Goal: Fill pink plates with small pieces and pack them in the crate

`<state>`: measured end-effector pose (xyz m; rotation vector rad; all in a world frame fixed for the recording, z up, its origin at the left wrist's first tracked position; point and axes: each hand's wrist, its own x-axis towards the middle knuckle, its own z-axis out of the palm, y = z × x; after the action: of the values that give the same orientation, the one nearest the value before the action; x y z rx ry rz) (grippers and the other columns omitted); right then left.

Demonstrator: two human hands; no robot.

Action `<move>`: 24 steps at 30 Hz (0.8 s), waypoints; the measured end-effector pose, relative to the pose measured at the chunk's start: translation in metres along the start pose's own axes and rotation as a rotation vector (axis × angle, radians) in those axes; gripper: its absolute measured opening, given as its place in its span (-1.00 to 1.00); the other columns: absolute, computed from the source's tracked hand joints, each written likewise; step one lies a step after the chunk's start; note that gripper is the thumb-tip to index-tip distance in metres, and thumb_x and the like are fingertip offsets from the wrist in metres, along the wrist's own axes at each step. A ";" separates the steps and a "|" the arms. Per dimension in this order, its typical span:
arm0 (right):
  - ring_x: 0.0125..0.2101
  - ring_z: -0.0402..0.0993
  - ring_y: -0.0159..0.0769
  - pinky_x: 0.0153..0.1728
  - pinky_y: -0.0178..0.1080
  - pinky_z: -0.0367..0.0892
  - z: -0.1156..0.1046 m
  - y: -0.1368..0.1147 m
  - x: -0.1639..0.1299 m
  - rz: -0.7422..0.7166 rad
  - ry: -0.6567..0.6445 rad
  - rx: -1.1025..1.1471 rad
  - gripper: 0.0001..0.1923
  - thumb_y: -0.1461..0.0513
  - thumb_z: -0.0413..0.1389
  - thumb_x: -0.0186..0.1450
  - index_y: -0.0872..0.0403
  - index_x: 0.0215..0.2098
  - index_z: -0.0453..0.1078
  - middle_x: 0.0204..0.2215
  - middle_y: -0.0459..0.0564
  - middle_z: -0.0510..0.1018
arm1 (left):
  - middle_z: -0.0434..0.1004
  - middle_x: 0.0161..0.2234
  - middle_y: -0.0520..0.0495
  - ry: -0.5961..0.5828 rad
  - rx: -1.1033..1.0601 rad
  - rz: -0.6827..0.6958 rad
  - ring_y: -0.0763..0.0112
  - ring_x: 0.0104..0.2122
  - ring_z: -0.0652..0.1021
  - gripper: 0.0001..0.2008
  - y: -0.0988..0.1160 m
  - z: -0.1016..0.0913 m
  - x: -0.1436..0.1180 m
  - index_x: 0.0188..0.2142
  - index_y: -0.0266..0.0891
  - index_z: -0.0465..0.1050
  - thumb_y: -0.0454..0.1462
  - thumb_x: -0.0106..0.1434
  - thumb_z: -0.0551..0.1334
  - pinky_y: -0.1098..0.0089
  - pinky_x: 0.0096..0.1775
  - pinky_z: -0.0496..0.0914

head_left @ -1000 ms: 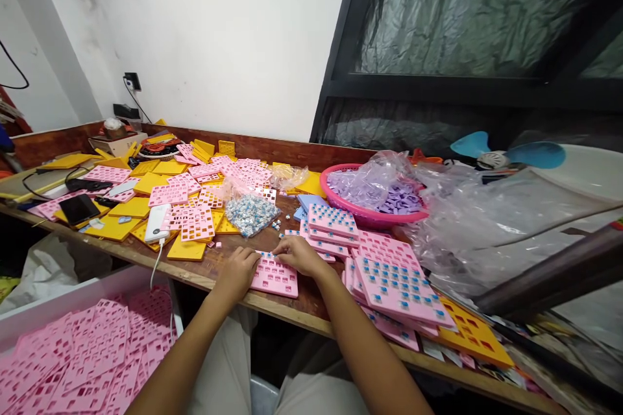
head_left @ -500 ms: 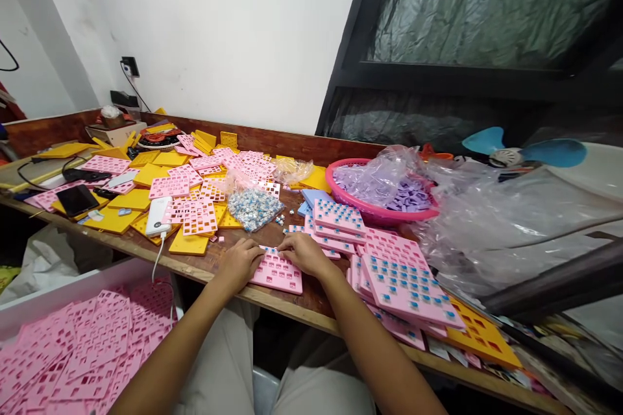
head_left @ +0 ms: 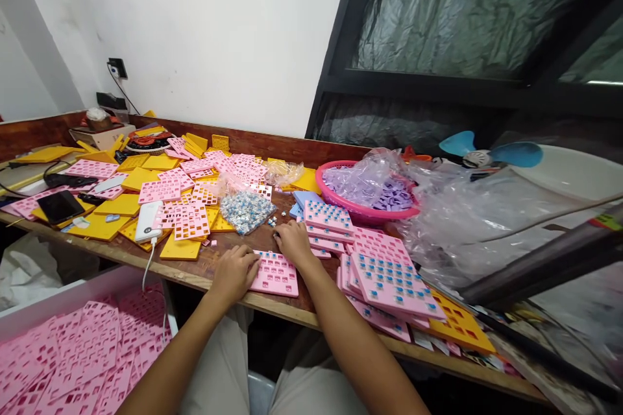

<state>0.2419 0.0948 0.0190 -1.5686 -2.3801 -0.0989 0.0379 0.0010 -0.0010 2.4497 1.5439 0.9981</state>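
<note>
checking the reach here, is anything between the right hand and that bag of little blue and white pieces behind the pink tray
Nothing visible blocks it. The right hand rests past the far edge of the pink tray, and between it and the bag of small pieces there is only bare wood with a few loose pieces.

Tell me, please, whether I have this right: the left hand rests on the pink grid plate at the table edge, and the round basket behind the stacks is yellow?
Not quite. In the head view the basket is pink, not yellow. The left hand does rest on the pink grid plate at the table edge, behind the stacks.
</note>
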 end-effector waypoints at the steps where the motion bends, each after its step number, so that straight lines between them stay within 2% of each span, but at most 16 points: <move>1: -0.04 0.39 -0.06 0.07 -0.04 0.13 -0.001 0.001 0.000 -0.005 0.022 0.034 -0.81 0.26 0.14 0.35 0.02 -0.12 0.56 -0.14 0.11 0.63 | 0.56 -0.23 -0.11 0.011 -0.017 -0.009 0.26 -0.21 0.51 -0.78 -0.002 -0.001 0.004 -0.14 -0.13 0.58 -0.19 0.40 0.16 0.27 -0.12 0.37; 3: -0.06 0.42 -0.10 0.06 -0.06 0.16 -0.006 0.006 -0.002 -0.019 0.088 0.164 -0.81 0.25 0.15 0.34 0.03 -0.10 0.55 -0.15 0.08 0.64 | 0.56 -0.21 -0.11 0.049 -0.041 -0.027 0.27 -0.20 0.52 -0.78 -0.007 -0.003 0.020 -0.13 -0.15 0.57 -0.20 0.40 0.15 0.29 -0.13 0.38; 5: -0.11 0.46 -0.16 0.01 -0.13 0.24 -0.012 0.013 -0.005 -0.037 0.149 0.359 -0.80 0.26 0.17 0.32 0.05 -0.10 0.56 -0.16 0.05 0.64 | 0.56 -0.19 -0.11 0.062 -0.052 -0.010 0.27 -0.17 0.53 -0.78 -0.013 -0.001 0.047 -0.11 -0.16 0.56 -0.24 0.40 0.13 0.31 -0.11 0.39; 8: -0.17 0.51 -0.23 -0.08 -0.23 0.32 -0.022 0.024 -0.011 -0.087 0.148 0.590 -0.78 0.30 0.19 0.28 0.08 -0.12 0.58 -0.17 0.04 0.64 | 0.55 -0.17 -0.11 -0.066 -0.035 0.068 0.27 -0.14 0.54 -0.79 -0.021 0.011 0.099 -0.13 -0.16 0.58 -0.30 0.36 0.16 0.33 -0.09 0.39; 10: -0.19 0.53 -0.23 -0.12 -0.25 0.34 -0.028 0.028 -0.014 -0.112 0.102 0.616 -0.78 0.31 0.19 0.27 0.07 -0.14 0.60 -0.18 0.04 0.65 | 0.54 -0.17 -0.13 -0.182 0.013 0.085 0.27 -0.16 0.54 -0.81 -0.026 0.024 0.127 -0.15 -0.18 0.60 -0.30 0.31 0.21 0.35 -0.11 0.39; 12: -0.22 0.54 -0.23 -0.15 -0.26 0.34 -0.034 0.029 -0.018 -0.131 0.030 0.584 -0.78 0.31 0.19 0.25 0.06 -0.16 0.62 -0.21 0.02 0.66 | 0.54 -0.18 -0.11 -0.232 0.025 0.107 0.27 -0.17 0.55 -0.84 -0.030 0.037 0.144 -0.18 -0.17 0.61 -0.29 0.26 0.28 0.37 -0.11 0.39; 15: -0.25 0.56 -0.23 -0.19 -0.28 0.34 -0.040 0.024 -0.024 -0.158 -0.107 0.515 -0.75 0.36 0.20 0.19 0.02 -0.20 0.64 -0.24 -0.02 0.68 | 0.52 -0.17 -0.10 -0.232 0.021 0.125 0.27 -0.14 0.54 -0.84 -0.033 0.054 0.150 -0.18 -0.16 0.61 -0.26 0.26 0.30 0.36 -0.08 0.38; 18: -0.28 0.57 -0.21 -0.26 -0.29 0.33 -0.041 0.017 -0.028 -0.118 -0.197 0.423 -0.73 0.39 0.22 0.13 0.00 -0.26 0.66 -0.30 -0.03 0.69 | 0.50 -0.13 -0.12 -0.205 0.027 0.134 0.27 -0.12 0.53 -0.84 -0.034 0.060 0.144 -0.16 -0.17 0.58 -0.22 0.30 0.26 0.33 -0.06 0.37; 21: -0.28 0.58 -0.20 -0.25 -0.29 0.33 -0.038 0.014 -0.030 -0.111 -0.238 0.394 -0.75 0.39 0.22 0.12 -0.01 -0.31 0.67 -0.31 -0.03 0.70 | 0.50 -0.15 -0.11 -0.172 -0.002 0.149 0.26 -0.14 0.52 -0.87 -0.031 0.055 0.139 -0.21 -0.19 0.54 -0.22 0.26 0.28 0.32 -0.09 0.37; 24: -0.27 0.59 -0.21 -0.23 -0.30 0.34 -0.035 0.016 -0.029 -0.129 -0.244 0.435 -0.76 0.38 0.22 0.14 0.00 -0.30 0.67 -0.31 -0.03 0.70 | 0.53 -0.26 -0.05 -0.120 -0.124 0.112 0.32 -0.24 0.53 -0.90 -0.026 0.038 0.133 -0.24 -0.19 0.50 -0.27 0.23 0.28 0.35 -0.17 0.38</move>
<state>0.2739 0.0679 0.0429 -1.2803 -2.4585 0.5764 0.0762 0.1342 0.0229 2.4828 1.2829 0.9147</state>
